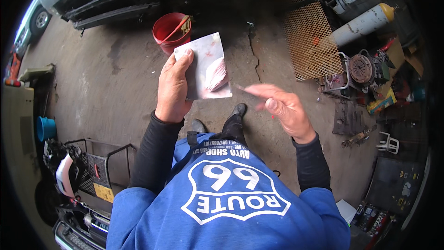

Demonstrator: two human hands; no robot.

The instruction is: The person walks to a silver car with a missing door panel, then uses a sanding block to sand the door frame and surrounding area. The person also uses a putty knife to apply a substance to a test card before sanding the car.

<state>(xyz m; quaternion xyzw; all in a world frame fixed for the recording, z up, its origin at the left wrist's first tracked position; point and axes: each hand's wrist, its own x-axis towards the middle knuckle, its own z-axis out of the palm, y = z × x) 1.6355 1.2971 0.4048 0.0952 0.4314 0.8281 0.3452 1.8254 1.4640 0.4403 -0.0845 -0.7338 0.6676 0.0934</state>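
Note:
My left hand (pixel 172 88) grips a flat, whitish mixing board (pixel 196 62) by its left edge, thumb on top. A mound of pale pink putty (pixel 216 75) sits on the board's right side, with pink smears around it. Just right of the board, my right hand (pixel 290 113) is closed on a thin, flat putty spreader (pixel 245 90), seen nearly edge-on and blurred. Its tip points at the board's lower right corner, with a small gap between them. Both hands are held in front of my body, above the concrete floor.
A red bucket (pixel 167 27) with a cloth on its rim stands beyond the board. To the right are expanded metal mesh (pixel 303 41), a gas cylinder (pixel 363 27) and mechanical parts (pixel 360 69). A motorcycle with a rack (pixel 104 169) stands lower left; a vehicle (pixel 101 0) is ahead.

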